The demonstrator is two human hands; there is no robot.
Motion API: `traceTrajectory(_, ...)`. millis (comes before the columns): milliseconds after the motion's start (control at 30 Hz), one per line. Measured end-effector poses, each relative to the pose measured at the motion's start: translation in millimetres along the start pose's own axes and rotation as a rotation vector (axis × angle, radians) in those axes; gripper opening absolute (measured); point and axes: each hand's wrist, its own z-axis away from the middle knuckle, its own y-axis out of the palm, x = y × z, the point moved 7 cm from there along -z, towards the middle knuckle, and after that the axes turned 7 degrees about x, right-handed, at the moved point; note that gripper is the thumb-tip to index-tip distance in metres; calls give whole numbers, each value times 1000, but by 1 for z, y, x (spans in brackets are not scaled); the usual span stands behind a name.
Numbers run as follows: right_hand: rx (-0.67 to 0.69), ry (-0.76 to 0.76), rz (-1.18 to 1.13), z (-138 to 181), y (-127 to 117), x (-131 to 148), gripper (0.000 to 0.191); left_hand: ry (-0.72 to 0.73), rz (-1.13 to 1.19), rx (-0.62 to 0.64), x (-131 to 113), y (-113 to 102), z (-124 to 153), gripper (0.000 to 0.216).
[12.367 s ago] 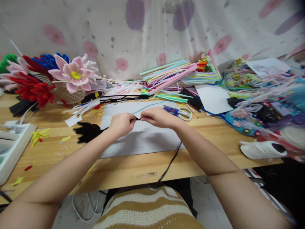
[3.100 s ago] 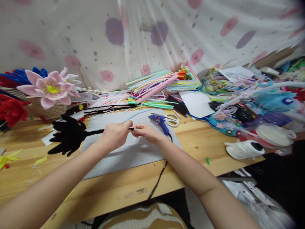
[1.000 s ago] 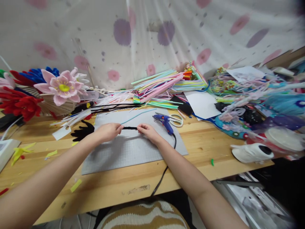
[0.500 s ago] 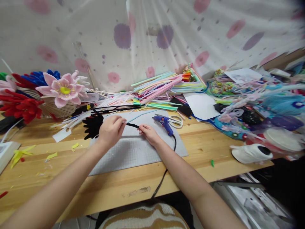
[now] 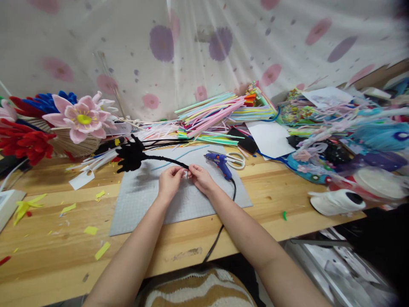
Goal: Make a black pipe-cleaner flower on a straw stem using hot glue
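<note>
A black pipe-cleaner flower point(image 5: 131, 154) with a long fuzzy black stem point(image 5: 164, 160) is held a little above the grey cutting mat, its head pointing left. My right hand point(image 5: 202, 178) is closed, pinching the stem near its lower end. Right beside it, the closed fingertips of my left hand point(image 5: 171, 182) meet at that same stem end; the exact bit they grip is partly hidden. A blue glue gun point(image 5: 220, 164) lies on the mat to the right of my hands, with white-handled scissors point(image 5: 235, 160) against it.
The grey cutting mat point(image 5: 134, 213) lies on a wooden table point(image 5: 64, 260). Bundles of coloured pipe cleaners point(image 5: 217, 113) line the back. Finished pink, red and blue flowers point(image 5: 83, 119) stand at left. A white thread spool point(image 5: 335, 202) lies at right. Yellow scraps point(image 5: 102, 250) are scattered left.
My left hand has moved right and down along the stem to beside my right hand, leaving the stem uncovered. The flower head has shifted slightly right and up. My right hand stays put.
</note>
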Motion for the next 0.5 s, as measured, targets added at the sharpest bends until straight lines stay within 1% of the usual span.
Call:
traceTrajectory(67,-9,12,-43,0,-2,0,24,-7,-32,22,5,-1,5,22)
traceTrajectory(133,-15,19,-75,0,-3,1,23,-54,-41,5,12,-4,8,22)
traceTrajectory(233,-21,24,-109,1,-4,1,21,-97,26,-15,14,-4,7,24)
traceTrajectory(400,-7,-4,-127,1,-3,1,22,-54,107,-42,4,7,-3,35)
traceTrajectory(500,4,-3,-100,1,-1,0,24,-29,56,-45,2,11,-7,29)
